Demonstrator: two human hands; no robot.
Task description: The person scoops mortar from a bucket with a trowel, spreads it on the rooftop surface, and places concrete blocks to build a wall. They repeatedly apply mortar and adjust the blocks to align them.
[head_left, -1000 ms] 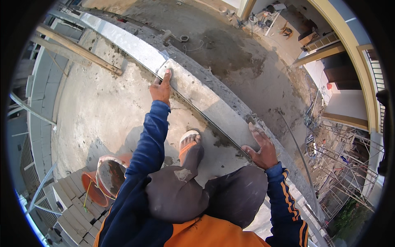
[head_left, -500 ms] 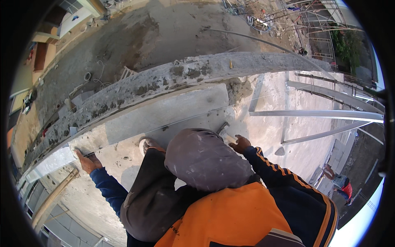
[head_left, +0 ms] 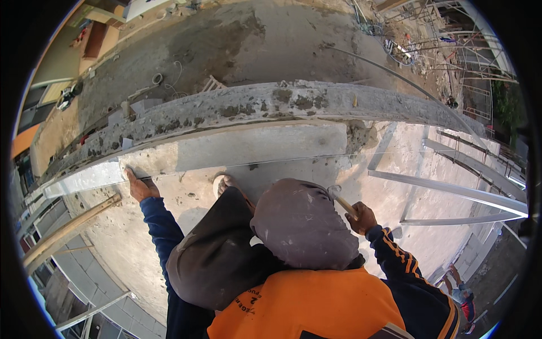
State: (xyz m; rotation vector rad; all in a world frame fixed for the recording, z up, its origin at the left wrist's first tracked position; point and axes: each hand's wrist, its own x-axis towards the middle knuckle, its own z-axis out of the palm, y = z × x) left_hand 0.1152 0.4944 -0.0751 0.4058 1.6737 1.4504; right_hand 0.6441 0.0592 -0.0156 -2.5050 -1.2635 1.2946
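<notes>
My right hand (head_left: 363, 218) grips the wooden handle of a hammer (head_left: 346, 206). The hammer's metal head is raised just beyond my right knee. Over at the left, my left hand (head_left: 143, 187) rests with extended fingers against the end of a bright, flat strip (head_left: 84, 177). A dark patch shows between thumb and fingers; whether it is shadow or a small object, I cannot tell. Alongside that strip runs a long pale grey panel (head_left: 262, 144). A thin taut string (head_left: 305, 159) crosses in front of the panel, towards the right.
Beyond the panel stands a rough concrete ledge (head_left: 243, 107) with dark mortar patches. Metal bars (head_left: 446, 186) jut in from the right. A wooden pole (head_left: 73, 231) slants at the left. My foot (head_left: 224, 185) is near the string. Another person (head_left: 464, 295) is at the far right.
My right hand has taken hold of the hammer, which lay on the surface, and raised it. The view has shifted; my left hand remains by the strip's end.
</notes>
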